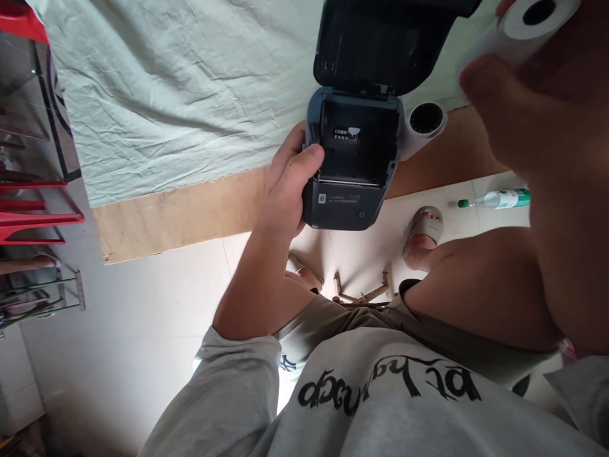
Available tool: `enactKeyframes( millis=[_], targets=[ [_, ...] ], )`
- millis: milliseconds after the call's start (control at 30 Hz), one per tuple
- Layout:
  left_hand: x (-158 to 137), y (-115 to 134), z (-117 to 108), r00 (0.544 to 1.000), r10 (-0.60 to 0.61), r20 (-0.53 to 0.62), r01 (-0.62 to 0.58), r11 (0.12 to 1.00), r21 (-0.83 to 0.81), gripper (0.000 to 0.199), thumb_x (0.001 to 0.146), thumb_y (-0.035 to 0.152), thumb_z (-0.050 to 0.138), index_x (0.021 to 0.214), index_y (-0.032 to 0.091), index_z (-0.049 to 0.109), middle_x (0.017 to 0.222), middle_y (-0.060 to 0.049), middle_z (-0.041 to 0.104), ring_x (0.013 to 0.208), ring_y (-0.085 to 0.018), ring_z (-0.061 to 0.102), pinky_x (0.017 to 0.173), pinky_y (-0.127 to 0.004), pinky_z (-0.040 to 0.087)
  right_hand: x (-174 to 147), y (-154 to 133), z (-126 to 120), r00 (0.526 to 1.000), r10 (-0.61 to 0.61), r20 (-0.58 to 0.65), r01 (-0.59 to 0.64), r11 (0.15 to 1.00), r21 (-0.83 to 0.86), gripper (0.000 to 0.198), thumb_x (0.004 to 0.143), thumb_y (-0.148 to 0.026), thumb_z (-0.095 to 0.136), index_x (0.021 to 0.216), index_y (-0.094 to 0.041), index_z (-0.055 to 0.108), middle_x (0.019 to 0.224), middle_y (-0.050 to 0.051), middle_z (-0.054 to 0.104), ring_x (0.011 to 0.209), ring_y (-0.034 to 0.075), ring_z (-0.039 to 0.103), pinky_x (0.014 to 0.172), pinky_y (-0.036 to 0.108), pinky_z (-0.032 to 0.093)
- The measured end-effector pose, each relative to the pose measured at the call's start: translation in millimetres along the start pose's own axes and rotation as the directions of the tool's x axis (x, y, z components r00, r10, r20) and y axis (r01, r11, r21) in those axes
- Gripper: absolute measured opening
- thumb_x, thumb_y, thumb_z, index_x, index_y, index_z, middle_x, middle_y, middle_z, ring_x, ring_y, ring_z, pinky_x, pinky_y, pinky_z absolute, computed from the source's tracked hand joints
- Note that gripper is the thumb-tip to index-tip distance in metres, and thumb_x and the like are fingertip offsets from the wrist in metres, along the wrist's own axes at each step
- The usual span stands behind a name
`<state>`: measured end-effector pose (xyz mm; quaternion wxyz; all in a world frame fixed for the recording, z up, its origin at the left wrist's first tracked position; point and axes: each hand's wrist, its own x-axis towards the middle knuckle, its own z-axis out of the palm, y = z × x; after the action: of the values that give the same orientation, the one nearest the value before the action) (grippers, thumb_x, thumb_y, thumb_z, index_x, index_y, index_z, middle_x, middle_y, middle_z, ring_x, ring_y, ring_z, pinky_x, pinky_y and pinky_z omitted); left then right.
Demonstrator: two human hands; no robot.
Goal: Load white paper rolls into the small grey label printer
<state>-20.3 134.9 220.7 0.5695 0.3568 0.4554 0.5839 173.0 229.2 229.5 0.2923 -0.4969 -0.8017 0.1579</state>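
Observation:
In my left hand [290, 178] I hold a dark portable label printer [333, 206], thumb on its left edge. The printer's lid [375, 44] is swung up, and its paper bay shows a small printed label with no roll inside. At the upper right, my right hand [518, 114] is closed round a white paper roll [528, 32] with a dark hole at its end. Another white roll [421, 130] stands on the table just right of the printer, partly hidden behind it.
A pale green cloth [190, 95] covers the table, whose wooden edge [190, 219] faces me. Red plastic stools [38, 219] and a metal rack [47, 298] are at the left. On the tiled floor lies a green-capped bottle [499, 198], near my sandalled foot.

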Motion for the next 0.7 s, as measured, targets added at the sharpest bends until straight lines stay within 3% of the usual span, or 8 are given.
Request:
enactKeyframes(
  millis=[100,233,400,467,533,633,700],
  targets=[
    [0.1,-1.6,-1.5,1.0,0.006,0.026,-0.006,1.0,0.004,0.027,0.07,0.034,0.033,0.088,0.017,0.044,0.076,-0.002,0.047,0.086,-0.011,0.048,0.055,-0.013,0.04,6.1,0.4,1.2,0.988,0.035,0.151,-0.009,0.985,-0.174,0.052,0.066,-0.05,0.04,0.111,-0.024,0.038,0.11,-0.004,0.038,0.104,0.0,0.04,0.085,0.013,0.037],
    [0.1,-1.7,-4.3,0.999,-0.001,0.04,0.001,1.0,0.007,0.027,0.07,0.034,0.034,0.091,0.019,0.043,0.076,-0.001,0.047,0.085,-0.01,0.049,0.057,-0.013,0.041,7.1,0.3,0.8,0.975,0.032,0.218,0.028,0.963,-0.269,0.053,0.066,-0.045,0.038,0.116,-0.029,0.03,0.111,-0.005,0.037,0.107,0.003,0.041,0.095,0.021,0.039],
    [-0.4,-1.8,-5.1,0.999,0.005,0.041,-0.005,1.0,-0.003,0.026,0.07,0.033,0.035,0.09,0.018,0.043,0.076,-0.002,0.047,0.081,-0.009,0.05,0.056,-0.013,0.039,-9.9,-16.6,-11.4,0.982,-0.117,0.146,0.143,0.973,-0.182,0.046,0.068,-0.033,0.031,0.111,-0.016,0.038,0.107,-0.002,0.039,0.091,-0.006,0.038,0.076,0.01,0.032],
    [-0.4,-1.9,-4.4,0.999,0.004,0.041,-0.003,1.0,-0.009,0.026,0.07,0.034,0.035,0.089,0.019,0.043,0.076,-0.002,0.047,0.077,-0.008,0.05,0.056,-0.013,0.039,-16.5,-22.6,-10.1,0.967,-0.181,0.181,0.213,0.962,-0.171,0.049,0.067,-0.038,0.035,0.112,-0.018,0.037,0.107,-0.001,0.038,0.085,-0.008,0.037,0.071,0.008,0.031],
    [-0.2,-2.0,-3.7,0.999,0.008,0.035,-0.008,1.0,-0.011,0.025,0.07,0.034,0.035,0.088,0.019,0.043,0.076,-0.002,0.046,0.075,-0.007,0.05,0.057,-0.014,0.039,-20.4,-26.0,-3.7,0.947,-0.228,0.227,0.283,0.925,-0.252,0.05,0.068,-0.044,0.036,0.114,-0.025,0.035,0.11,-0.001,0.036,0.093,-0.004,0.04,0.073,0.009,0.034],
    [0.2,-2.1,-3.5,0.999,0.012,0.036,-0.011,1.0,-0.008,0.025,0.07,0.034,0.034,0.087,0.018,0.043,0.076,-0.002,0.046,0.073,-0.007,0.05,0.057,-0.014,0.039,-21.6,-26.5,6.3,0.942,-0.172,0.289,0.282,0.873,-0.399,0.046,0.071,-0.047,0.032,0.114,-0.032,0.032,0.109,-0.002,0.037,0.101,0.001,0.041,0.074,0.013,0.037],
    [0.3,-2.2,-4.2,0.999,0.012,0.048,-0.012,1.0,-0.004,0.026,0.07,0.034,0.034,0.088,0.018,0.043,0.076,-0.002,0.046,0.073,-0.007,0.05,0.056,-0.014,0.038,-21.0,-24.9,8.4,0.943,-0.119,0.309,0.237,0.895,-0.377,0.046,0.071,-0.043,0.032,0.115,-0.032,0.029,0.108,-0.003,0.039,0.096,-0.001,0.042,0.074,0.014,0.037]
  ],
)
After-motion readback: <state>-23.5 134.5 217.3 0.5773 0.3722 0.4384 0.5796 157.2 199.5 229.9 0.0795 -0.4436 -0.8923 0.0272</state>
